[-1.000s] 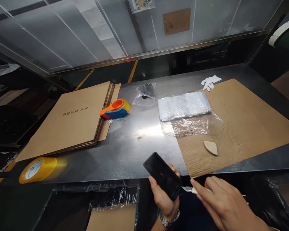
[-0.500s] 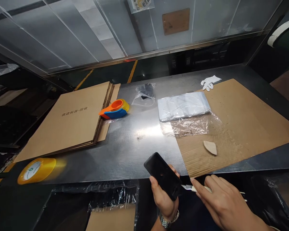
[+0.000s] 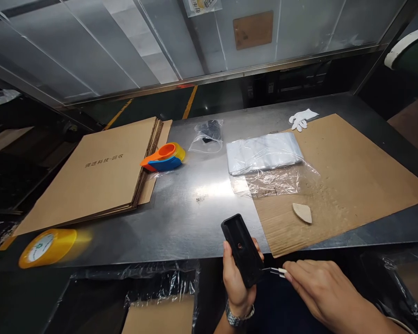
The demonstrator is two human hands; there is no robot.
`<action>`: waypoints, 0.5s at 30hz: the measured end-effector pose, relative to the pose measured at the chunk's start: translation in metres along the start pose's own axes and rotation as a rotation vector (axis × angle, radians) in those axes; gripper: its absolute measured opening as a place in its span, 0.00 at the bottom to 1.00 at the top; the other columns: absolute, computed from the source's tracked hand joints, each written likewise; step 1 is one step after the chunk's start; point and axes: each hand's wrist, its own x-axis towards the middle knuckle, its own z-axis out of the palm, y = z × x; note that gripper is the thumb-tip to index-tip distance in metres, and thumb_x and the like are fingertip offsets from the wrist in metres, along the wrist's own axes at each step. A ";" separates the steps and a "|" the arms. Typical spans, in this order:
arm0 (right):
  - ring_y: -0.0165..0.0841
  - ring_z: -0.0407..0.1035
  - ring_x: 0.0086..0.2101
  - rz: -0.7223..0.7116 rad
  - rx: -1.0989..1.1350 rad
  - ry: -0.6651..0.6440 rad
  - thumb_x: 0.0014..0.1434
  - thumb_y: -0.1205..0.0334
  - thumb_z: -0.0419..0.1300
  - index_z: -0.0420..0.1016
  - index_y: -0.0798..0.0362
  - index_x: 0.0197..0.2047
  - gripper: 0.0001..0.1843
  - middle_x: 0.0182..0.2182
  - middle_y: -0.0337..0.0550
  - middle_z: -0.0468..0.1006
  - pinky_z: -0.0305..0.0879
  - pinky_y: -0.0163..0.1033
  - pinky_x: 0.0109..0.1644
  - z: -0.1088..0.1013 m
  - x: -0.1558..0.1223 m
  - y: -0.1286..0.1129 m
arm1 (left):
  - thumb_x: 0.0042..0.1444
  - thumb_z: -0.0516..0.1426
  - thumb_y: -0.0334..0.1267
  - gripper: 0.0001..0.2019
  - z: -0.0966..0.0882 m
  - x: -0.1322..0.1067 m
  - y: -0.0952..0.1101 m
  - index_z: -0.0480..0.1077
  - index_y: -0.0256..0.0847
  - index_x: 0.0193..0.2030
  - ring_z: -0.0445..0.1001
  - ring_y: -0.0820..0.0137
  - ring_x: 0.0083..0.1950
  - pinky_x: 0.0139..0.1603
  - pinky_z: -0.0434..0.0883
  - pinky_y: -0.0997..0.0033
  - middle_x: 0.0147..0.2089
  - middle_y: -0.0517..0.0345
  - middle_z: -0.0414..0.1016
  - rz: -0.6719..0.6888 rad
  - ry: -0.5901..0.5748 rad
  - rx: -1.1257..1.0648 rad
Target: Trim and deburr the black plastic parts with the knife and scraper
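Note:
My left hand (image 3: 237, 284), with a metal-band watch at the wrist, is closed around a black rectangular case-like part (image 3: 243, 253). Its recessed face is turned up and shows a small round hole near the middle. In my right hand (image 3: 320, 287) is a craft knife (image 3: 282, 272) with a pale handle, pinched between thumb and fingers. The slim blade points left at the part's lower right edge; whether it touches cannot be made out. Both hands are just in front of the metal table (image 3: 181, 222). On a cardboard sheet (image 3: 355, 167) beyond them lies a beige wedge-shaped piece (image 3: 302, 213).
Flattened cartons (image 3: 104, 171) are stacked on the left, with an orange-and-blue tape dispenser (image 3: 163, 157) at their edge. A yellow tape roll (image 3: 47, 248) sits near the front. Farther back are clear plastic bags (image 3: 264, 153), a small bagged black item (image 3: 211, 132) and a white glove (image 3: 302, 119).
My left hand has turned the black part more upright and slightly right, so its recessed face shows more. My right hand has shifted slightly right with the knife, its blade still beside the part's edge.

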 end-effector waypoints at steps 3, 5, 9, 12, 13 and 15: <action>0.34 0.69 0.24 0.019 -0.022 -0.024 0.69 0.62 0.39 0.68 0.50 0.36 0.18 0.24 0.37 0.71 0.55 0.38 0.26 0.001 0.000 0.000 | 0.52 0.52 0.60 0.27 0.000 0.000 0.000 0.74 0.34 0.29 0.68 0.72 0.25 0.27 0.68 0.75 0.27 0.52 0.72 -0.011 -0.009 0.009; 0.34 0.69 0.24 0.026 -0.039 -0.039 0.68 0.63 0.40 0.68 0.49 0.35 0.17 0.24 0.36 0.71 0.53 0.39 0.26 0.001 0.000 0.001 | 0.53 0.51 0.60 0.27 0.000 0.001 0.000 0.73 0.34 0.29 0.68 0.71 0.25 0.27 0.68 0.75 0.28 0.52 0.72 -0.006 -0.014 0.021; 0.34 0.68 0.23 0.043 -0.065 -0.090 0.67 0.64 0.42 0.66 0.49 0.34 0.14 0.24 0.36 0.71 0.48 0.40 0.26 0.002 0.001 0.002 | 0.54 0.51 0.59 0.26 -0.001 0.001 -0.001 0.73 0.34 0.30 0.68 0.72 0.25 0.26 0.67 0.75 0.27 0.53 0.72 -0.003 -0.027 0.038; 0.35 0.66 0.23 0.094 -0.035 -0.184 0.67 0.63 0.42 0.64 0.49 0.32 0.15 0.24 0.36 0.70 0.47 0.40 0.26 0.005 -0.001 0.002 | 0.54 0.51 0.59 0.26 -0.001 0.001 -0.004 0.73 0.34 0.30 0.68 0.72 0.25 0.26 0.67 0.75 0.26 0.53 0.72 0.030 -0.022 0.054; 0.35 0.66 0.23 0.117 -0.019 -0.210 0.68 0.62 0.41 0.64 0.49 0.32 0.15 0.24 0.36 0.70 0.47 0.40 0.27 0.006 -0.001 0.002 | 0.54 0.51 0.59 0.26 -0.002 0.001 -0.005 0.73 0.33 0.30 0.68 0.71 0.25 0.26 0.67 0.74 0.27 0.52 0.72 0.053 -0.018 0.067; 0.35 0.65 0.24 0.169 0.016 -0.234 0.68 0.60 0.40 0.63 0.48 0.32 0.17 0.25 0.37 0.70 0.48 0.40 0.29 0.007 -0.002 0.002 | 0.53 0.51 0.60 0.27 -0.003 0.001 -0.007 0.73 0.34 0.30 0.69 0.70 0.25 0.26 0.67 0.74 0.27 0.52 0.73 0.106 -0.011 0.101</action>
